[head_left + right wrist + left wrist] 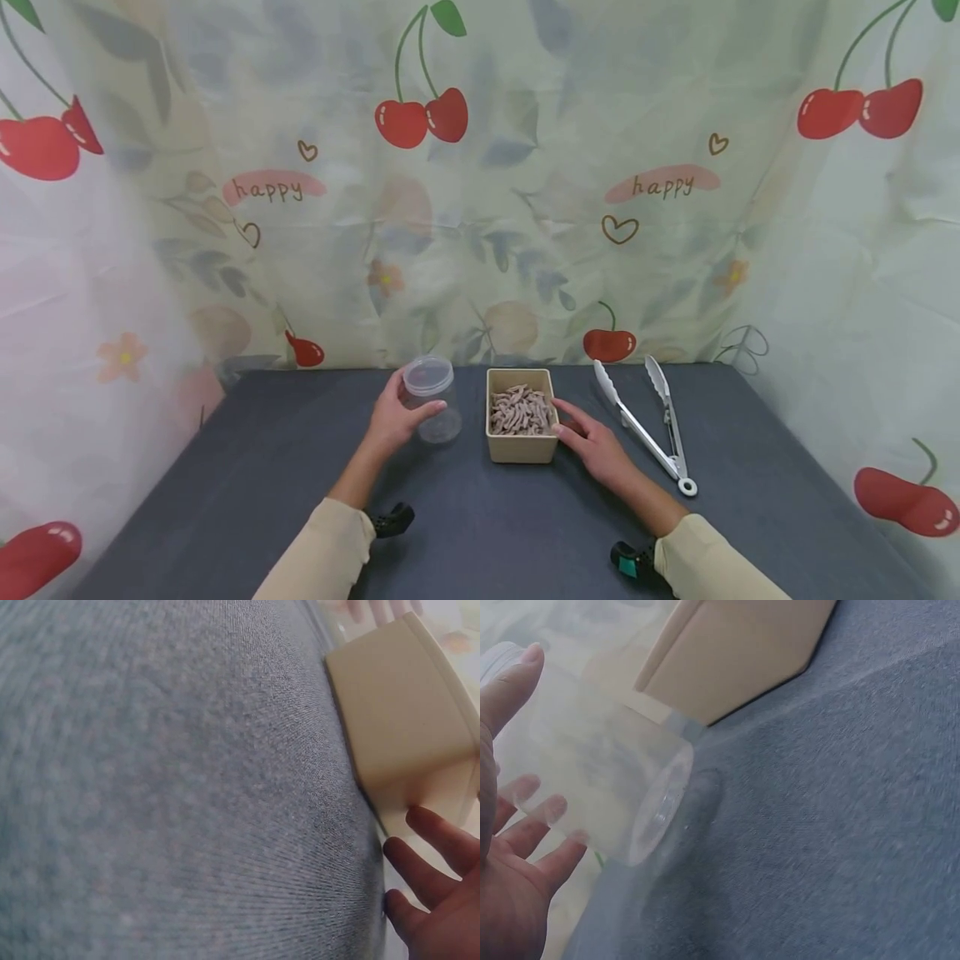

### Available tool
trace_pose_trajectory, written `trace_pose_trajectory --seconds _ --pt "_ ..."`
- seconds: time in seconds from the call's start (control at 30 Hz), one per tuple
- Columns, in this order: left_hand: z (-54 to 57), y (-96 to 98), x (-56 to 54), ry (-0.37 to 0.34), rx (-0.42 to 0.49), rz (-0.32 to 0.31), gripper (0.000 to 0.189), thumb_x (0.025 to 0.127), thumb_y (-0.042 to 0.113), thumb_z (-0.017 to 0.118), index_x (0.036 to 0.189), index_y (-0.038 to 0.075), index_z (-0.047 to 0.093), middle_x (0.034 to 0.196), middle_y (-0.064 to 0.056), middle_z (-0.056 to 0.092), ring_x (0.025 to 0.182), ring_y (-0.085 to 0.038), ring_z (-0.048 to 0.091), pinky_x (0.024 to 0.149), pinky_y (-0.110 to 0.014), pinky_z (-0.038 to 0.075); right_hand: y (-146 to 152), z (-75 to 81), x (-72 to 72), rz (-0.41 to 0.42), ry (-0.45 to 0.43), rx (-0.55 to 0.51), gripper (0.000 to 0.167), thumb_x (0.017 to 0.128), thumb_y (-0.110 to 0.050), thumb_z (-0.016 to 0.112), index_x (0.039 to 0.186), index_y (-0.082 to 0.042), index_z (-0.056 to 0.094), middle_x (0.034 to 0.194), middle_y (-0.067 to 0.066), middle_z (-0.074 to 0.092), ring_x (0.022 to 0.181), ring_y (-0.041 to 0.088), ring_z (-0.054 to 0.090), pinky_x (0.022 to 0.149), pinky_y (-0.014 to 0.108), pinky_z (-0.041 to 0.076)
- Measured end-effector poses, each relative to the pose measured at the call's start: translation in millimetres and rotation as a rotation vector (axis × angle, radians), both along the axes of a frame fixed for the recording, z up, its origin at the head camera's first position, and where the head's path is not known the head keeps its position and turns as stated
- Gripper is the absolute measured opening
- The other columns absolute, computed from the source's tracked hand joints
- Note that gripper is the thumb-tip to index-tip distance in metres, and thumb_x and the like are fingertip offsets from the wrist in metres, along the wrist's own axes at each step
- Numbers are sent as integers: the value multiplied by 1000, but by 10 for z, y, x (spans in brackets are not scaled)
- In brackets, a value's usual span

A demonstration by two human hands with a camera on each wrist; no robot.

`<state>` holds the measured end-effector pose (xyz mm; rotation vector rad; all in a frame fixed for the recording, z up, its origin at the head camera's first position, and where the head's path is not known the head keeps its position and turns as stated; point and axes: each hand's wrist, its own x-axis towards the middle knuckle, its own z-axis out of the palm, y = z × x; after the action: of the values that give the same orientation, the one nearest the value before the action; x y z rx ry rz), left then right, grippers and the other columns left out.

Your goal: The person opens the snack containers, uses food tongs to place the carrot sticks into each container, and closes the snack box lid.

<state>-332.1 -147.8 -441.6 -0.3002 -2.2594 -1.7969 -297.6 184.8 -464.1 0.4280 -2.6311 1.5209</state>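
My left hand (pixel 395 415) holds a clear plastic jar (pixel 440 406) with a round lid, its thumb across the front and its fingers round the far side. The jar stands upright and I see nothing inside it; whether its base touches the table I cannot tell. To the right of it sits a beige rectangular box (pixel 522 451), filled with small greyish-brown twisted strips (pixel 521 412). My right hand (pixel 597 446) rests with loosely extended fingers against the box's right side. In the right wrist view, fingertips (pixel 425 817) reach the box wall (pixel 405 712).
Metal tongs (pixel 660 437) lie spread at the right of the table, beyond my right hand, hinge end towards me. A dark grey cloth covers the table (pixel 487 533). Patterned curtains (pixel 480 208) with cherries hang behind and at both sides.
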Motion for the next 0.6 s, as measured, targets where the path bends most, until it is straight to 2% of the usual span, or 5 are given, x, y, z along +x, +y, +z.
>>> trace_pose_trajectory --seconds 0.13,0.27,0.5,0.6 --pt "-49 69 -17 8 23 -4 81 75 6 84 142 2 40 132 -20 54 123 -33 51 97 -48 43 1 0 1 2 8 7 52 98 -30 59 146 -14 46 131 19 57 117 32 58 98 53 40" --pt "-104 116 -25 2 7 -6 80 75 7 85 141 2 40 132 -20 54 124 -33 51 96 -45 44 1 -7 -6 -5 17 8 51 98 -27 59 146 -13 46 129 20 59 115 32 59 97 52 40" --pt "-176 158 -39 15 -13 -9 82 74 11 86 141 2 41 132 -20 54 125 -35 50 96 -50 43 2 -18 -18 -4 4 19 53 98 -33 59 146 -16 45 128 18 60 115 30 59 98 52 39" --pt "-191 157 -44 5 -54 -7 83 73 15 87 142 3 42 130 -19 56 123 -34 52 94 -50 44 0 -18 -15 -5 -1 11 53 98 -32 59 146 -16 46 128 18 60 115 30 58 98 52 39"
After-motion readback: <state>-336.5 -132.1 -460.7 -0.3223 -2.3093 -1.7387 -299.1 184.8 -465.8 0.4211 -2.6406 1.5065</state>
